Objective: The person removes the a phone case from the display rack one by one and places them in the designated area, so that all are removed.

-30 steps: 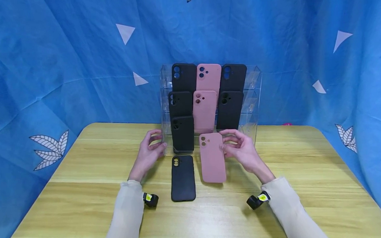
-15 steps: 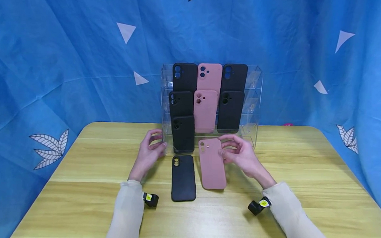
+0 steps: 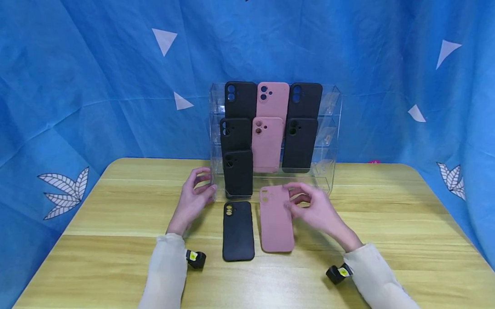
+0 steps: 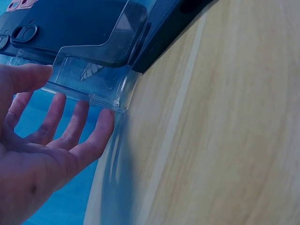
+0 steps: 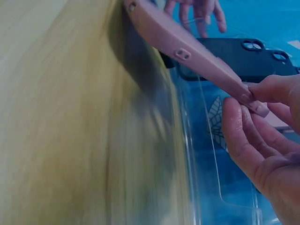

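Observation:
My right hand (image 3: 315, 206) pinches a pink phone case (image 3: 276, 224) by its right edge near the camera-hole end, thumb in front and fingers behind. In the right wrist view the case is tilted, with its shadow on the wood beside it. A clear acrylic display stand (image 3: 327, 156) stands behind, holding black and pink cases in stepped rows. Against the stand's left side rest the fingertips of my left hand (image 3: 193, 195), the thumb at the front corner; the left wrist view shows its fingers spread. A black phone case (image 3: 238, 232) lies on the table left of the pink one.
In the stand's lowest row, a black case (image 3: 237, 173) leans at the left. Above it are another pink case (image 3: 267, 144) and a black case (image 3: 300, 146). The wooden table (image 3: 112, 259) ends at a blue curtain (image 3: 118, 77) behind the stand.
My right hand has brought the pink case down and toward me, from the front of the stand to beside the black case on the table. The left hand has stayed in place.

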Demonstrator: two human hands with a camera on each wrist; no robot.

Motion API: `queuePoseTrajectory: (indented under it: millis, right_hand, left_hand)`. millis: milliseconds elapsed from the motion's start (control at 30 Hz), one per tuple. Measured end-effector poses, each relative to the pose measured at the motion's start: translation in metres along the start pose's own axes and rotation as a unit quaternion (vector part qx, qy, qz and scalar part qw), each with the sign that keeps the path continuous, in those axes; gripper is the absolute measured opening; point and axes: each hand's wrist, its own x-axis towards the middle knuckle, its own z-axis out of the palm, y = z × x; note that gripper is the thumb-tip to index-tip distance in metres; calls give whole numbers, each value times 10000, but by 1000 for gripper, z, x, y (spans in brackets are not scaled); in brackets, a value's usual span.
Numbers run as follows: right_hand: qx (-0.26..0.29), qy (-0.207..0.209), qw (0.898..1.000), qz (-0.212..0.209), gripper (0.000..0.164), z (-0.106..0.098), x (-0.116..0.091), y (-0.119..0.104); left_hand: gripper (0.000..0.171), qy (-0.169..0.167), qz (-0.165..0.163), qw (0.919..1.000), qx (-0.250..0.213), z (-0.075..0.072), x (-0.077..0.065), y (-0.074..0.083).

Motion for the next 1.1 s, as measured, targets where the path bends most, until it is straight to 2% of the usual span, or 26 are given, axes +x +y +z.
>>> queuePoseTrajectory:
  millis: [100, 367, 733, 1100]
  right_hand:
    - [-293, 1, 9996, -56, 42, 1, -3, 0]
    - [-514, -88, 9986, 57, 43, 4, -8, 0]
    - [-368, -187, 9988, 248, 43, 10, -8, 6]
    - [-262, -337, 9969, 657, 43, 16, -5, 10]
  left_hand:
    - [49, 15, -12, 10000, -38, 0, 0, 0]
    - [49, 3, -17, 10000, -16, 0, 0, -1]
    - [49, -5, 11, 10000, -22, 0, 0, -1]
    - [49, 5, 10, 9999, -113, 1, 1, 0]
